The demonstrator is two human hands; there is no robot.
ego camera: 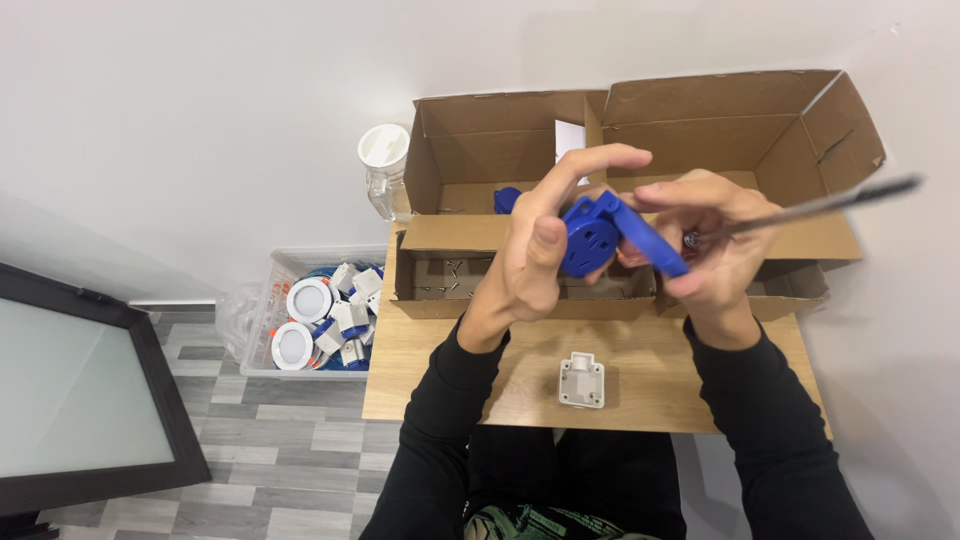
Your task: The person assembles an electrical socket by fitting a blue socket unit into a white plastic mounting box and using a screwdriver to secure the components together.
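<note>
A blue plastic socket part [600,235] with a hinged lid is held up in front of me, above the wooden table [430,380]. My left hand [540,250] grips its round body from the left, thumb on the face. My right hand [705,240] holds the lid side and also a screwdriver [830,203], whose shaft points out to the right. A white square plastic part [581,381] lies on the table below my hands, touched by neither.
Two open cardboard boxes [700,130] stand at the back of the table; one holds small screws, another a blue part. A clear bin [300,320] of white and blue parts sits on the floor left. A jar [385,170] stands by the wall. A dark-framed panel [80,380] lies at far left.
</note>
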